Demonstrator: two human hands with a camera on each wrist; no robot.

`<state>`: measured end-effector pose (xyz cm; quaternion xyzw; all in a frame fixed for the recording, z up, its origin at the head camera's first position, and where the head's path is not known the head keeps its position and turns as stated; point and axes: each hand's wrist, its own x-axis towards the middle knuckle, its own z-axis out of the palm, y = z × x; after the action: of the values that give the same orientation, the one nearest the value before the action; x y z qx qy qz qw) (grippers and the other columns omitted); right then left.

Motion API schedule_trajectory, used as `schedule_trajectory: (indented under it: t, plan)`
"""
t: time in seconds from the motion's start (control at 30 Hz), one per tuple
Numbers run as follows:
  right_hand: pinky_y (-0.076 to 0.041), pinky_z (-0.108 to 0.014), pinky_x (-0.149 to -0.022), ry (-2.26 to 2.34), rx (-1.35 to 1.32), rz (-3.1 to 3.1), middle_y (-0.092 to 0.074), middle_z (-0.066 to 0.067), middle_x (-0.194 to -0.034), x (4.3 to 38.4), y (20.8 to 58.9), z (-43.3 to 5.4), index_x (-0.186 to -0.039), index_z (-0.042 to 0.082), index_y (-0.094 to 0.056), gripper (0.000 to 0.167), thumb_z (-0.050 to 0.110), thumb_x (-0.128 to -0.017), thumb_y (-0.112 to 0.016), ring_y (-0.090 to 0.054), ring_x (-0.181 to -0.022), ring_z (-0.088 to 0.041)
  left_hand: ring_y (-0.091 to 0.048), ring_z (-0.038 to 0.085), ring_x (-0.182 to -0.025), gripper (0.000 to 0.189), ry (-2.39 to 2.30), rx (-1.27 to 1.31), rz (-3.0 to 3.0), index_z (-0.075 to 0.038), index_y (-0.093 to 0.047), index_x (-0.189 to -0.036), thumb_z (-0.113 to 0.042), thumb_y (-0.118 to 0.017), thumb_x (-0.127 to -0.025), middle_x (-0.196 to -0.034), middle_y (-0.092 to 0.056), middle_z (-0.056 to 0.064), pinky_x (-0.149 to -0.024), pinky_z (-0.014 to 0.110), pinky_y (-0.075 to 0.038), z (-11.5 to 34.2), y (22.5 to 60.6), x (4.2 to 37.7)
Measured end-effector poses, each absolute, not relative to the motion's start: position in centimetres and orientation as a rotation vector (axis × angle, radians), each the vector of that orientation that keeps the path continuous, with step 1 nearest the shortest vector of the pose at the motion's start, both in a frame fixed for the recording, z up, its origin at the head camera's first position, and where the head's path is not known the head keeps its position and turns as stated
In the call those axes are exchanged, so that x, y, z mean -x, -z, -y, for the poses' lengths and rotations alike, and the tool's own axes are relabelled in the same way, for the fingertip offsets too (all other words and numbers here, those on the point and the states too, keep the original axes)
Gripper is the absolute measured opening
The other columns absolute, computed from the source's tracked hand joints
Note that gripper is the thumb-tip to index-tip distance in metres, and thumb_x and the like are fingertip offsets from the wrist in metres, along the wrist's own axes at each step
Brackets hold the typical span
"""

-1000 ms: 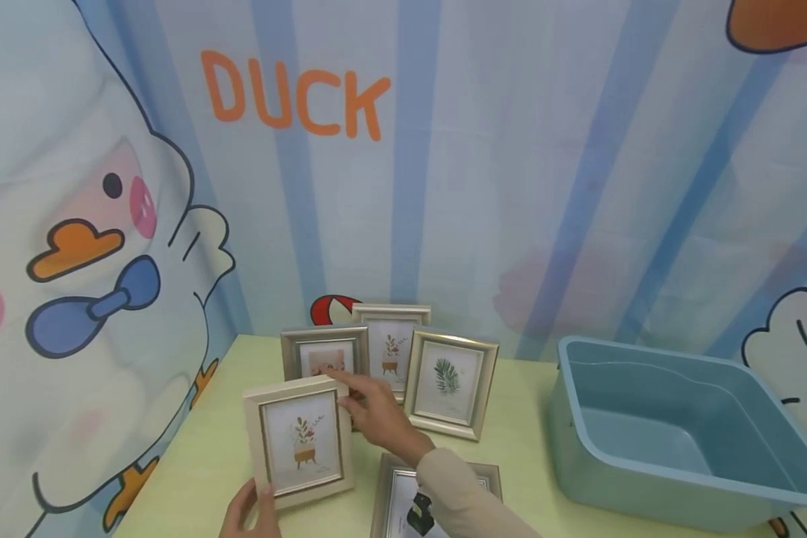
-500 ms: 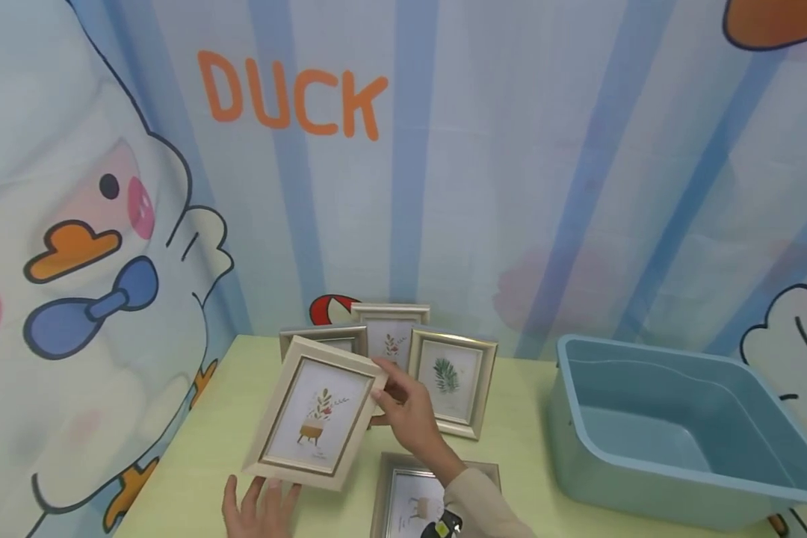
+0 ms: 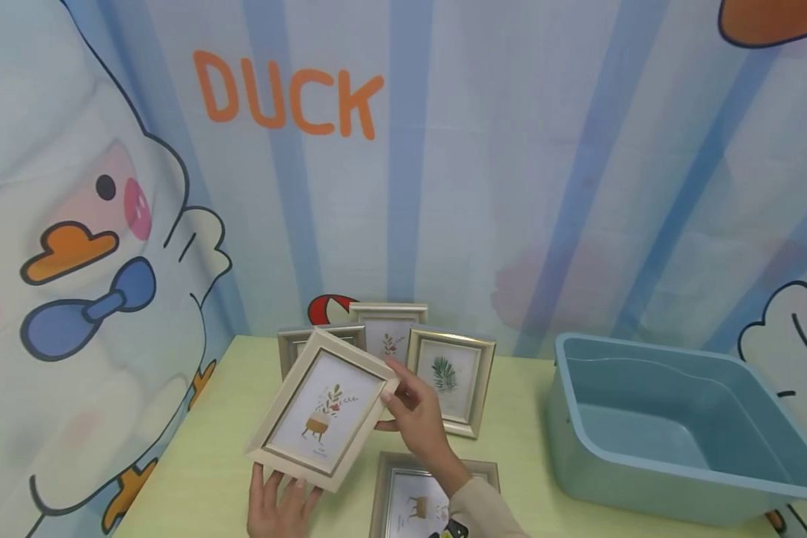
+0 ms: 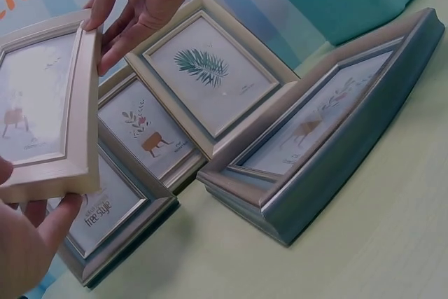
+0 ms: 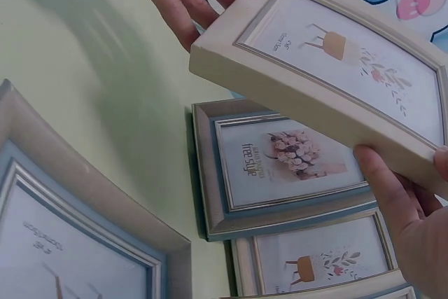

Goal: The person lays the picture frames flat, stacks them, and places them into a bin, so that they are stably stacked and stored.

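Here's the cream frame, up off the table over its left half, tilted, its potted-plant print facing the person! The right hand has it clamped by the upper right edge, thumb in front, fingers behind; the left hand pinches the lower edge, thumb and fingers together on it. That's 2 hands on 1 frame. Just behind, toward the table's back edge, 3 more stand close: the rose-print frame nearest the back left corner, partly covered; the pale frame rearmost; the leaf-print frame at their right. Down by the near edge, under the right sleeve, there's the grey-brown frame. And over along the right edge, well apart, sits the blue-green tub, before a striped backdrop reading DUCK in orange.
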<state>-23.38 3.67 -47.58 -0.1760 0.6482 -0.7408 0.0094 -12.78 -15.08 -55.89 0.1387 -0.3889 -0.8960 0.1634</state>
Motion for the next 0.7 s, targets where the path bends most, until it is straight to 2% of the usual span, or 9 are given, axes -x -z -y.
schedule_trajectory:
  t: [0.1,0.17,0.37,0.57,0.7]
  plan:
    - [-0.064,-0.041,-0.071,2.320,0.516,-2.007,-0.057,-0.033,-0.120,23.0,47.9,-4.0,-0.148,0.003,-0.045,0.055,-0.004,-0.095,-0.058,-0.067,-0.108,-0.040,-0.063,0.000,-0.097,0.097,2.278,-0.575,1.423,-0.015,-0.002,-0.162,0.013,-0.061,-0.089,-0.126,-0.047,-0.003,-0.086,0.032,-0.061,14.1,55.4,13.0]
    - [-0.063,-0.040,-0.073,2.332,0.484,-1.995,-0.056,-0.032,-0.120,22.6,48.2,-4.3,-0.149,0.005,-0.045,0.056,-0.003,-0.095,-0.059,-0.068,-0.105,-0.035,-0.063,-0.001,-0.094,0.098,2.192,-0.639,1.497,-0.014,-0.007,-0.162,0.016,-0.061,-0.086,-0.126,-0.048,-0.001,-0.085,0.030,-0.061,13.6,55.2,13.0]
    - [-0.063,-0.040,-0.076,2.413,0.342,-1.923,-0.058,-0.025,-0.116,21.6,49.7,-5.5,-0.150,0.007,-0.043,0.058,0.000,-0.095,-0.061,-0.071,-0.097,-0.020,-0.065,-0.002,-0.090,0.094,2.112,-0.636,1.550,-0.010,-0.016,-0.160,0.019,-0.060,-0.083,-0.112,-0.055,-0.013,-0.078,0.026,-0.062,13.1,54.5,12.7]
    - [-0.063,-0.041,-0.079,2.392,0.292,-1.915,-0.055,-0.027,-0.129,21.1,50.4,-6.8,-0.148,0.005,-0.042,0.059,0.002,-0.094,-0.064,-0.071,-0.104,-0.026,-0.065,-0.002,-0.088,0.089,2.038,-0.558,1.639,-0.001,-0.023,-0.157,0.020,-0.061,-0.079,-0.105,-0.058,-0.018,-0.074,0.026,-0.062,13.1,53.6,12.4]
    - [-0.063,-0.037,-0.081,2.321,0.303,-2.055,-0.058,-0.028,-0.124,21.1,49.9,-7.8,-0.139,0.001,-0.051,0.050,0.003,-0.091,-0.068,-0.071,-0.103,-0.026,-0.064,-0.003,-0.087,0.086,1.984,-0.468,1.692,0.005,-0.027,-0.154,0.021,-0.062,-0.077,-0.104,-0.059,-0.019,-0.071,0.024,-0.062,13.4,53.3,12.2]
